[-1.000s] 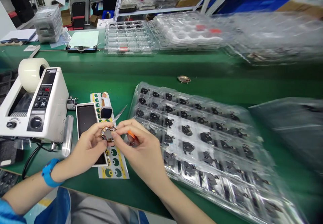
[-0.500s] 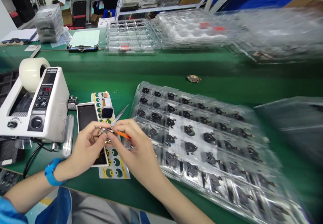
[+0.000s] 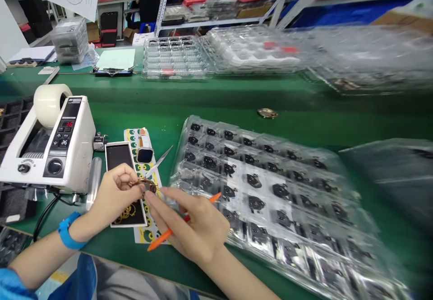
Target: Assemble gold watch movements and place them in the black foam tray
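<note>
My left hand (image 3: 118, 189), fingers closed, pinches a small round gold-brown electronic part (image 3: 149, 184) by its left side. My right hand (image 3: 192, 225) is closed round a slim orange stick (image 3: 165, 236), which lies across the palm with both ends showing. The right thumb and index fingertips reach the right edge of the round part. Just above it, a silver pointed tool (image 3: 159, 161) rests over a printed sticker sheet (image 3: 139, 235). Under my left hand is a black shallow tray with a white rim (image 3: 107, 155), with yellow bits inside.
A white tape dispenser (image 3: 76, 155) stands left. A smartwatch (image 3: 145, 155) lies on the sheet. Clear plastic trays of black parts (image 3: 253, 180) fill the right. Another round part (image 3: 267, 113) lies behind, below a ledge with a clipboard (image 3: 117, 61) and stacked trays (image 3: 250, 49).
My right hand has moved right and lower, and the orange stick now shows along its length. The round part looks tilted more edge-on. The whole view has shifted slightly.
</note>
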`<state>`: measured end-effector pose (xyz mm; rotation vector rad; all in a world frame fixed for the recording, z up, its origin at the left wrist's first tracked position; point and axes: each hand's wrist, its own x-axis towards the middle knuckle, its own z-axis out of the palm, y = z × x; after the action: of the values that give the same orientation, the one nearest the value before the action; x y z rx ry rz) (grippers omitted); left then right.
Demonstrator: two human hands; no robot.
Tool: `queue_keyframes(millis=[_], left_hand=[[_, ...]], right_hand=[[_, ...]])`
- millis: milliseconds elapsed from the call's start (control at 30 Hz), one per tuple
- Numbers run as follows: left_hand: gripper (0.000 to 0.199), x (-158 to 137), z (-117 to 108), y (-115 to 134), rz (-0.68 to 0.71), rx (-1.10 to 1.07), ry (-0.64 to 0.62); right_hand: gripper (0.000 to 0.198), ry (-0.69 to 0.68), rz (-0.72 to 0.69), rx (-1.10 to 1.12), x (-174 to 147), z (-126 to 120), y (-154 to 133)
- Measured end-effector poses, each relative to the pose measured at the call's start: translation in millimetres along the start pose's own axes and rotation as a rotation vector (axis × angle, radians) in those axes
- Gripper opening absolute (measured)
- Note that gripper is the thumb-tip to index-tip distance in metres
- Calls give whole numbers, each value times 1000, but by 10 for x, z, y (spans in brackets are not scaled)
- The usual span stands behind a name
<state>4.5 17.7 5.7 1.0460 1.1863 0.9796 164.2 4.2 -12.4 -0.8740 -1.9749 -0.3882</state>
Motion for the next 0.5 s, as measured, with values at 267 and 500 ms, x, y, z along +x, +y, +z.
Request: queue_keyframes(millis=[267, 500], left_hand=[[32, -103, 70, -35, -34, -185, -82], [22, -132, 63, -64, 88, -45, -66]], right_hand=[[17, -43, 30, 85, 82, 92, 65], [18, -65, -59, 106, 57, 69, 132]])
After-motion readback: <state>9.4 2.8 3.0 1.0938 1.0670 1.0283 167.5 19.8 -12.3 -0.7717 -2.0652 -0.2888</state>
